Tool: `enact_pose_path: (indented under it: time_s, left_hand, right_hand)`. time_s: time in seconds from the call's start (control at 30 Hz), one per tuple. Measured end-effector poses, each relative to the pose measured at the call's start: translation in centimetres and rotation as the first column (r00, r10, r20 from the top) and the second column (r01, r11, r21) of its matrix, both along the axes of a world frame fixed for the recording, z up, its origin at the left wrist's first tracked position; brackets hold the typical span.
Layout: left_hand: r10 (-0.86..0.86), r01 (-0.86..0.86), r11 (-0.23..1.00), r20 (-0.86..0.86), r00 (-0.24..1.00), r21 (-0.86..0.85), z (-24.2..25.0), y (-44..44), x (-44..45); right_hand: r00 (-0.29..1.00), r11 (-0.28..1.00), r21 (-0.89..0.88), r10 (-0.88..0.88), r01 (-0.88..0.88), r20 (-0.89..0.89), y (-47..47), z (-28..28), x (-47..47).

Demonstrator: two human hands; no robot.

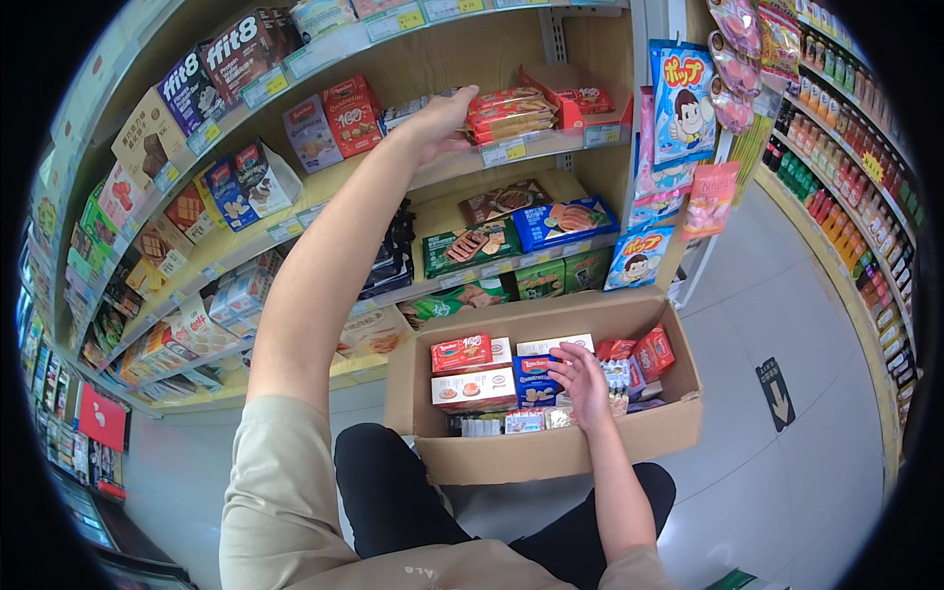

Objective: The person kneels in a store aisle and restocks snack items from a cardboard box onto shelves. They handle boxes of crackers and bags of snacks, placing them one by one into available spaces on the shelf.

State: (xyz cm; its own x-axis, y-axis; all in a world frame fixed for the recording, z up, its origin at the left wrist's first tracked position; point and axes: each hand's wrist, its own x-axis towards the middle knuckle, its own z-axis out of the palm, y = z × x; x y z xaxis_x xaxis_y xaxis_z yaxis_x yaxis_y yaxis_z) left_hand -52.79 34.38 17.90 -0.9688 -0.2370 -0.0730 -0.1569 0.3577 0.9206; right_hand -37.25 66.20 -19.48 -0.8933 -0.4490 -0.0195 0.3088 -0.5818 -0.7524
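Observation:
My left hand [442,122] reaches up to a shelf, its fingers at the left end of a stack of red and orange snack packs [512,115]; whether it grips one cannot be told. Left of it stand a red Loacker Quadratini bag [351,114] and a pale purple one [313,133]. Over an open cardboard box [516,461] hovers my right hand [582,380], fingers apart and nothing held. Inside the box lie a red Loacker pack [461,354], a blue Quadratini bag [534,383], white cartons [472,391] and red bags [653,354].
A red display tray [571,116] sits right of the stack. The lower shelf carries green [472,247] and blue [565,223] snack packs. Candy bags [682,103] hang at the shelf's right end. Bottle shelves [848,169] line the far right, across a tiled floor [730,354].

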Motion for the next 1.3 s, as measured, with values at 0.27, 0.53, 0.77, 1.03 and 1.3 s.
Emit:
enact_pose_path:
  time_s: [0.27,0.53,0.77,1.03,1.3]
  left_hand:
    - [-0.024,0.024,0.999,-0.002,1.0,0.021,-0.1,0.4,-0.4]
    - [0.148,-0.279,0.949,-0.574,0.806,-0.147,-3.8,0.3,3.0]
    - [0.012,0.068,0.986,-0.471,0.882,0.153,-18.8,0.7,17.9]
    - [-0.208,0.29,0.761,0.206,0.956,-0.58,-33.3,-4.6,21.7]
    - [-0.153,0.335,0.554,0.302,0.941,-0.762,-38.2,-2.7,20.5]
  right_hand:
    - [1.0,1.0,0.026,0.008,-0.008,-0.006,-0.1,0.0,-0.1]
    - [1.0,0.999,0.046,0.012,-0.012,-0.002,-0.1,0.1,0.0]
    - [1.0,0.993,0.117,0.007,-0.011,0.031,-0.2,0.1,-0.1]
    - [0.999,0.978,0.209,-0.018,0.01,0.037,-0.4,0.0,0.0]
    - [0.998,0.953,0.302,-0.021,0.0,0.065,-1.2,0.0,-0.3]
